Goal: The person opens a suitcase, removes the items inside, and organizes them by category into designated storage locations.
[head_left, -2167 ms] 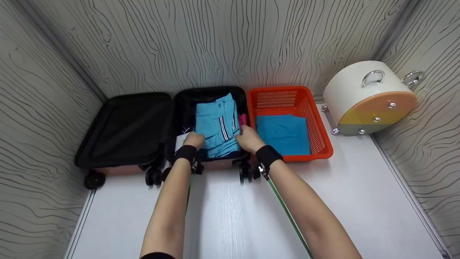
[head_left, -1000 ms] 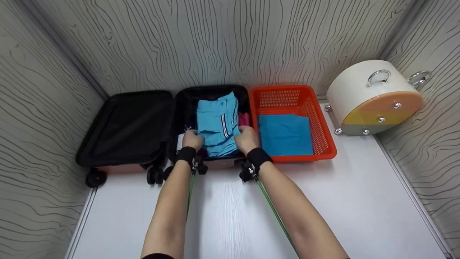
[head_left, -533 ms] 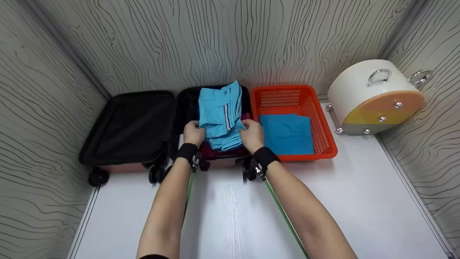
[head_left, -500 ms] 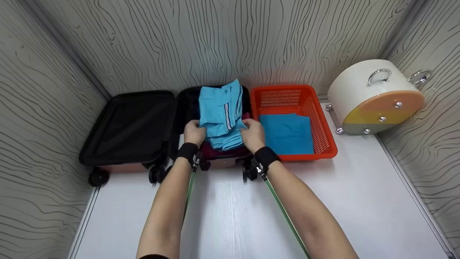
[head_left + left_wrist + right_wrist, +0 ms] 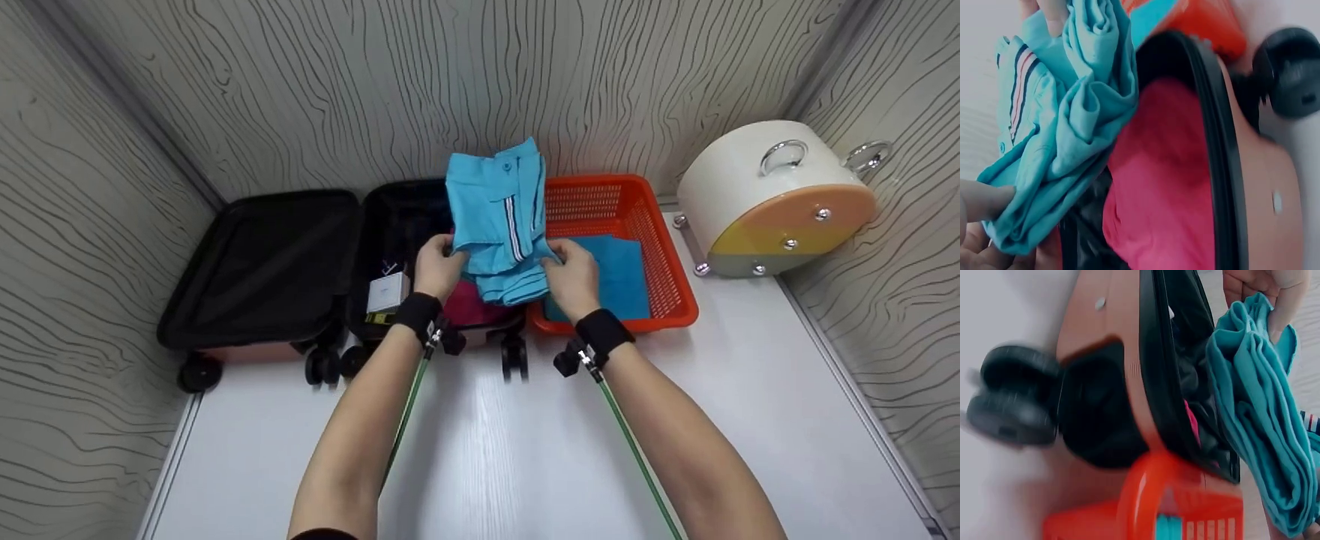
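Folded light-blue pants (image 5: 486,202), with a button and striped trim, hang in the air between both hands. My left hand (image 5: 436,268) pinches their left edge and my right hand (image 5: 574,279) pinches the right edge, thumbs on top. In the wrist views, the layered folds of the pants (image 5: 1258,405) show between the fingers. They overlap the border between the open black-lined suitcase (image 5: 365,247) and the orange basket (image 5: 664,325) in the head view. Below them, bright pink cloth (image 5: 1162,163) lies in the suitcase.
A small white box (image 5: 388,292) sits in the suitcase's front left corner. Flat blue cloth (image 5: 626,274) lies in the basket. The suitcase lid (image 5: 274,262) is folded out left. A white drum-shaped bag (image 5: 742,169) with metal handles stands right. Patterned walls (image 5: 337,90) enclose the table.
The pants have risen out of the suitcase and shifted right toward the basket, both hands moving with them. The pink cloth and white box are more exposed now.
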### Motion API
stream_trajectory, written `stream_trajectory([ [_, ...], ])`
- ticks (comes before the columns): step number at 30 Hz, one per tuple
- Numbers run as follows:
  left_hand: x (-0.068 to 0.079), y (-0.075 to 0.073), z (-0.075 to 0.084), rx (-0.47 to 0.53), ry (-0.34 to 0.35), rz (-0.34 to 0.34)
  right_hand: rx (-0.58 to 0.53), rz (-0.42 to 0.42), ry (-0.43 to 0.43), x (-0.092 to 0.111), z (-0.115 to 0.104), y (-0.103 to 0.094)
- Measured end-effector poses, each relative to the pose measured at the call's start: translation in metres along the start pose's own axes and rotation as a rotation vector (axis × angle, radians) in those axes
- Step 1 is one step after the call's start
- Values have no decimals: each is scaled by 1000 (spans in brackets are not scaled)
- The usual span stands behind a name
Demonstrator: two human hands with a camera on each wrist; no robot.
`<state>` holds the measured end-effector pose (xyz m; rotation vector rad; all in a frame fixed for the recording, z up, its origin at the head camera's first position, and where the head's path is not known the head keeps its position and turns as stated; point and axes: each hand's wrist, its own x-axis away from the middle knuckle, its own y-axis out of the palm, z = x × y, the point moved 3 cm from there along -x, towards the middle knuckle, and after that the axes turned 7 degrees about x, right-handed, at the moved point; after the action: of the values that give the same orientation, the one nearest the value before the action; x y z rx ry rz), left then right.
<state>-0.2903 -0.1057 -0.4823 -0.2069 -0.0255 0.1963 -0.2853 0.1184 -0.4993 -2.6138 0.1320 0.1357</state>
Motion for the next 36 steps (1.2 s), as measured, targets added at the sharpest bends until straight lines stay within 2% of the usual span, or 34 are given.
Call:
stream_trajectory([
  [7, 5, 40, 11, 83, -25, -160, 41, 75, -4, 1, 24, -33],
  [15, 15, 75, 15, 18, 24, -294, 119, 119, 37, 3, 49, -61],
  [22, 20, 98, 10, -51, -14, -372, 184, 148, 72, 4, 67, -68],
  [31, 27, 126, 1, -98, -96, -401, 266, 181, 98, 3, 82, -76],
  [36, 29, 137, -4, -127, -122, -438, 302, 153, 119, 0, 92, -74],
])
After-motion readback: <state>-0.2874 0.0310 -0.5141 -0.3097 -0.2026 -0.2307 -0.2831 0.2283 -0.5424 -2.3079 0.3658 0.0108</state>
